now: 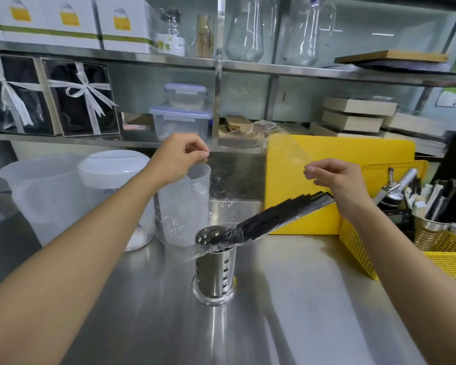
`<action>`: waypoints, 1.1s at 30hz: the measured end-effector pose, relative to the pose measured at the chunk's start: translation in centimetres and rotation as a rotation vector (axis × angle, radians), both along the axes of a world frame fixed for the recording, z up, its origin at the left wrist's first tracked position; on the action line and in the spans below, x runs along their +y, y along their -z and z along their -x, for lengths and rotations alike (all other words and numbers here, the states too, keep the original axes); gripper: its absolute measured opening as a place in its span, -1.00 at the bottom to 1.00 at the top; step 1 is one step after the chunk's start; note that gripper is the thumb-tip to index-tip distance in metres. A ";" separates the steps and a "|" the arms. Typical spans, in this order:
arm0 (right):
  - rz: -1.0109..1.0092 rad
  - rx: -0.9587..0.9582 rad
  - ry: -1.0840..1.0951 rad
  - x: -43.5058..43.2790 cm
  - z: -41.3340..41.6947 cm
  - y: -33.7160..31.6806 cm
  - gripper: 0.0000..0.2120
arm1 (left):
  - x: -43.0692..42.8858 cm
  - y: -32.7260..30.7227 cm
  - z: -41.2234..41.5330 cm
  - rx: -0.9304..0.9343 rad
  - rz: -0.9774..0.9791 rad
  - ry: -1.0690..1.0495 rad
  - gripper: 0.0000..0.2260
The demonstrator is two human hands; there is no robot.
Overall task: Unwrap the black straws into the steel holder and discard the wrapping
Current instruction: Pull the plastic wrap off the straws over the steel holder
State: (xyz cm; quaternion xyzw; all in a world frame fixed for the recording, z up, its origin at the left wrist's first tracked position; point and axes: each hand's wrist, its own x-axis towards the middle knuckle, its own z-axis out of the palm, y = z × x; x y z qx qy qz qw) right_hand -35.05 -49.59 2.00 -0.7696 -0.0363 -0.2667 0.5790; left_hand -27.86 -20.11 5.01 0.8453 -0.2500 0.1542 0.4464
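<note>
Steel counter [287, 299], w/ perforated steel holder [215, 270] upright mid-counter. Clear wrapping [221, 191] stretched wide betw. both hands. Black straws [279, 216] lie tilted, low ends at holder's mouth, top ends near R hand. L hand [179, 156] pinches one film edge; R hand [334, 180] pinches the other. Best: lift R side so straws slide down in, keep film taut. Can't tell if any straws are already inside; film edges hard to trace.

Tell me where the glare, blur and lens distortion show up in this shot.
Head view: glare streaks the steel counter and steel holder; the clear wrapping glints, nearly invisible; shelves bow from wide-angle distortion; background slightly soft; the black straws stay sharp.
</note>
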 end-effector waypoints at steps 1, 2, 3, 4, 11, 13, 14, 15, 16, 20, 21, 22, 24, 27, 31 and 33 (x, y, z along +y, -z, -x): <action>0.015 0.004 -0.007 0.5 -0.3 -0.3 -0.98 | 0.5 0.2 -0.1 0.009 0.019 -0.014 -0.82; 0.027 0.010 -0.010 0.9 -0.6 -0.5 -0.97 | 0.9 0.4 -0.2 0.011 0.033 -0.021 -0.81; 0.037 0.013 -0.012 1.2 -1.0 -0.8 -0.96 | 1.3 0.7 -0.3 0.011 0.045 -0.024 -0.80; 0.048 0.017 -0.011 1.6 -1.2 -1.1 -0.96 | 1.7 0.9 -0.4 0.012 0.058 -0.023 -0.79; 0.169 0.026 -0.038 3.6 -2.7 -3.3 -0.94 | 3.4 2.3 -1.1 0.057 0.206 -0.015 -0.83; 0.207 0.019 -0.042 4.2 -3.0 -4.0 -0.94 | 3.4 2.5 -1.3 0.061 0.229 -0.001 -0.84; 0.231 0.014 -0.043 4.5 -3.1 -4.3 -0.93 | 3.4 2.6 -1.4 0.058 0.234 0.005 -0.83; 0.258 0.006 -0.044 4.7 -3.1 -4.5 -0.94 | 3.5 2.7 -1.6 0.058 0.238 0.007 -0.82; 0.276 0.000 -0.051 4.9 -3.2 -4.6 -0.95 | 3.6 2.9 -1.7 0.063 0.244 0.003 -0.81; 0.204 -0.056 -0.006 4.5 -2.9 -3.8 -0.87 | 4.5 4.0 -2.0 0.095 0.286 -0.057 -0.84; 0.149 -0.093 0.046 4.1 -2.7 -3.4 -0.82 | 4.7 4.2 -2.1 0.109 0.298 -0.066 -0.85; 0.069 -0.119 0.086 3.6 -2.4 -2.9 -0.77 | 4.8 4.4 -2.1 0.121 0.309 -0.074 -0.85; -0.099 -0.081 0.080 2.5 -2.2 -1.5 -0.65 | 5.0 4.7 -2.1 0.137 0.335 -0.083 -0.84; -0.237 0.133 -0.043 1.6 -2.3 1.2 -0.52 | 5.1 5.1 -2.3 0.157 0.367 -0.070 -0.84; -0.233 0.240 -0.159 2.7 -2.7 3.6 -0.61 | 5.3 5.9 -2.5 0.187 0.401 -0.066 -0.76; -0.212 0.264 -0.208 4.0 -3.0 3.9 -0.69 | 5.3 6.2 -2.5 0.218 0.442 -0.058 -0.79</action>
